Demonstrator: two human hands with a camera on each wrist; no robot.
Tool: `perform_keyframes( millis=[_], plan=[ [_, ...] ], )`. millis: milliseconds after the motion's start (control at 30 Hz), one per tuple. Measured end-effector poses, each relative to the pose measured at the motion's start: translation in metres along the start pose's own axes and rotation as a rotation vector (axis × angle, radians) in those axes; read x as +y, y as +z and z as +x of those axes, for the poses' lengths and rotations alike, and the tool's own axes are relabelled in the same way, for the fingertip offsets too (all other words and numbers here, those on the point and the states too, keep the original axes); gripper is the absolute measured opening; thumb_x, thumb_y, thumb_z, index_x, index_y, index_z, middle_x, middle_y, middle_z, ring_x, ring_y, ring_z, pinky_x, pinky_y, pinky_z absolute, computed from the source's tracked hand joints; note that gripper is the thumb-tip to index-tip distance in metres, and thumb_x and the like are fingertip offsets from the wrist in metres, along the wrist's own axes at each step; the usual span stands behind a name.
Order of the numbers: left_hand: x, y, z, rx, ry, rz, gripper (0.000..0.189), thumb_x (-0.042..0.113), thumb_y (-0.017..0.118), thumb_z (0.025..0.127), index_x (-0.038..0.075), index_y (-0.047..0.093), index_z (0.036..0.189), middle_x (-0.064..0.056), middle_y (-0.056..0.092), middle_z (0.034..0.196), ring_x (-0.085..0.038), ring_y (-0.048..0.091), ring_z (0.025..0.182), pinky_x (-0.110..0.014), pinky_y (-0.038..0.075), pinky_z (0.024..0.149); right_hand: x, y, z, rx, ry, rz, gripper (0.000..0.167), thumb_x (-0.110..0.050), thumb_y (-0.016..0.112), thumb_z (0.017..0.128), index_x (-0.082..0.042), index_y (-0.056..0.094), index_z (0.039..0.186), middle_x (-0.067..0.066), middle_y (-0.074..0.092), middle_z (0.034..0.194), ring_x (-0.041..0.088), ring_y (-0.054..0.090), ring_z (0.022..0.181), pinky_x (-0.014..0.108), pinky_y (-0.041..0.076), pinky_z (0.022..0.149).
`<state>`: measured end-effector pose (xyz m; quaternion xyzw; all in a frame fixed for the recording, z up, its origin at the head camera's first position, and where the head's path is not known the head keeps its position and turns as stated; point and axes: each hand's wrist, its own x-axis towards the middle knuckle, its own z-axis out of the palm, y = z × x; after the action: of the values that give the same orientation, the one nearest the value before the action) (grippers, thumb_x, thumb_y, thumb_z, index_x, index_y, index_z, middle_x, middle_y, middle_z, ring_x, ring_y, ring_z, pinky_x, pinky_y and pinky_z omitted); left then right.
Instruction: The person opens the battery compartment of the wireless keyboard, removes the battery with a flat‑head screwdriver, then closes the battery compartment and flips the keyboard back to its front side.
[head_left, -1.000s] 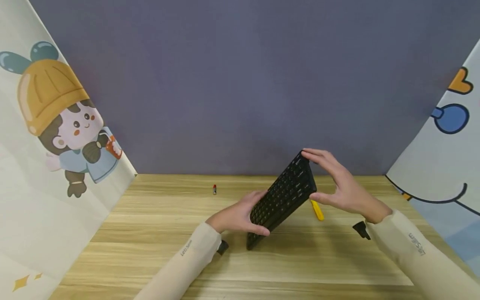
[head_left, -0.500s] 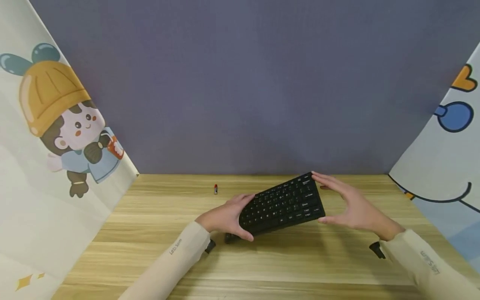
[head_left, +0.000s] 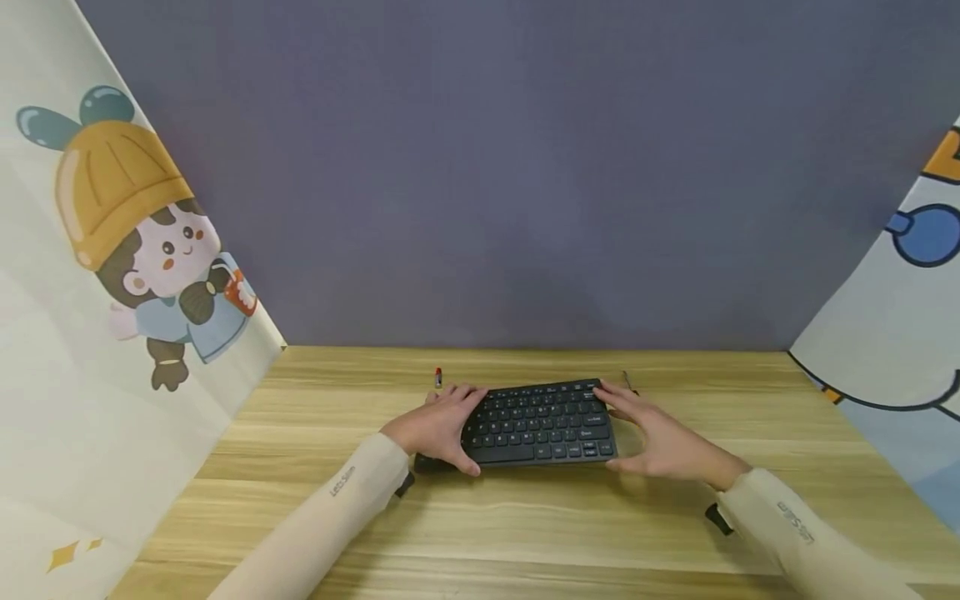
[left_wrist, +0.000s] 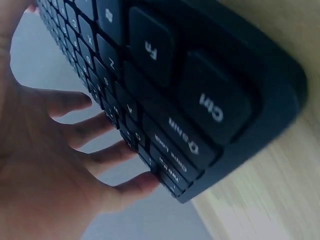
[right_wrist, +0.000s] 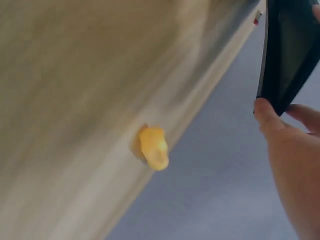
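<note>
A black compact keyboard (head_left: pixel 540 425) is held between both hands over the table, keys facing up toward the head camera. My left hand (head_left: pixel 442 425) grips its left end, thumb along the near edge and fingers at the far edge. In the left wrist view, several left fingertips (left_wrist: pixel 145 182) touch the edge beside the keys, and the Ctrl corner shows close up. My right hand (head_left: pixel 660 437) pinches the right end between thumb and fingers. From the right wrist, the keyboard's dark underside (right_wrist: pixel 292 55) shows, that end being raised off the table.
A small red and grey battery (head_left: pixel 438 377) lies at the back of the wooden table (head_left: pixel 525 533). A thin metal shaft (head_left: pixel 627 381) shows behind the right fingers. In the right wrist view a yellow handle (right_wrist: pixel 155 147) lies on the wood. A grey panel (head_left: pixel 480 183) stands behind.
The keyboard's right end has come down from a steep tilt, so the keyboard lies nearly level with its keys turned up. The right hand lowered with it; the left shifted left.
</note>
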<state>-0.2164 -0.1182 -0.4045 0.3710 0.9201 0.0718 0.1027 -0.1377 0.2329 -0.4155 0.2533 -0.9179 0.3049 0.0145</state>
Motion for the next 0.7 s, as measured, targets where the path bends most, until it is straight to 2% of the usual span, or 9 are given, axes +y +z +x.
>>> perform_keyframes(
  millis=[100,333,533,700],
  plan=[
    [0.0,0.001,0.003,-0.005,-0.004,0.052,0.119,0.062,0.08,0.061,0.011,0.021,0.152,-0.01,0.027,0.149,-0.034,0.024,0.135,-0.062,0.021,0.103,0.002,0.008,0.001,-0.045,0.063,0.004,0.102,-0.028,0.085,0.069,-0.008,0.027,0.15,0.018,0.013,0.154,0.043,0.021,0.135,0.063,0.03,0.098],
    [0.003,0.004,0.007,-0.02,-0.024,0.155,0.118,0.065,0.078,0.06,0.01,0.025,0.15,-0.011,0.03,0.147,-0.033,0.028,0.132,-0.059,0.026,0.1,0.008,0.02,0.006,-0.135,0.132,0.009,0.104,-0.028,0.085,0.069,-0.004,0.024,0.15,0.023,0.012,0.153,0.046,0.021,0.134,0.06,0.034,0.096],
    [0.007,0.007,0.008,-0.04,-0.054,0.171,0.117,0.066,0.078,0.06,0.011,0.026,0.15,-0.012,0.029,0.148,-0.034,0.026,0.133,-0.062,0.021,0.102,0.011,0.023,0.009,-0.169,0.151,-0.023,0.101,-0.026,0.085,0.069,0.001,0.027,0.147,0.026,0.015,0.151,0.046,0.022,0.133,0.059,0.034,0.097],
    [0.009,-0.002,0.003,-0.053,-0.081,0.121,0.117,0.066,0.075,0.064,0.009,0.022,0.151,-0.014,0.021,0.153,-0.04,0.018,0.137,-0.062,0.015,0.105,0.003,0.012,0.015,-0.212,0.146,-0.063,0.1,-0.037,0.08,0.075,0.004,0.023,0.147,0.031,0.016,0.149,0.047,0.024,0.132,0.059,0.032,0.098]
  ],
)
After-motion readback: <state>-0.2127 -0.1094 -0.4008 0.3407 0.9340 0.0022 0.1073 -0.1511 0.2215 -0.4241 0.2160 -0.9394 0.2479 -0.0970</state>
